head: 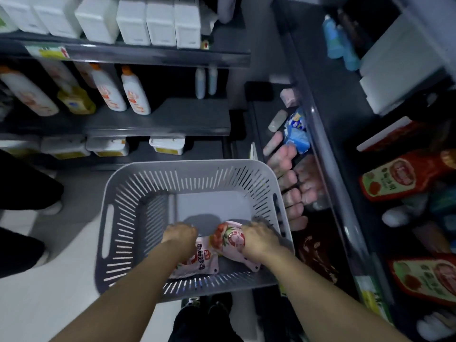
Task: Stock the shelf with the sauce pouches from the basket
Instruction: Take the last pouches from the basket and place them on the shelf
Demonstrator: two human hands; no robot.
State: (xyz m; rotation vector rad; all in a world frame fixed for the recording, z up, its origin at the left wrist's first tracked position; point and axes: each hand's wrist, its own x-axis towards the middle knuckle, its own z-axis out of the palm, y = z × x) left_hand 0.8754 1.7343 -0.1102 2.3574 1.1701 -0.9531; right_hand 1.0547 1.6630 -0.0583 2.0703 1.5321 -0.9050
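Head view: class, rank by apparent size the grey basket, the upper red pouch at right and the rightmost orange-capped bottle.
Grey basket
red pouch
orange-capped bottle, which seems farther off, so only apparently smallest

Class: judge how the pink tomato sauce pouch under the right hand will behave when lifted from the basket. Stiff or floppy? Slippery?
Probably floppy: the sauce pouch bulges and bends under the right hand, like the other pouch in the left hand. Its smooth film may be slippery.

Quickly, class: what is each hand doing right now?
Left hand: grips the flat pouch in the basket.
Right hand: grips the raised pouch.
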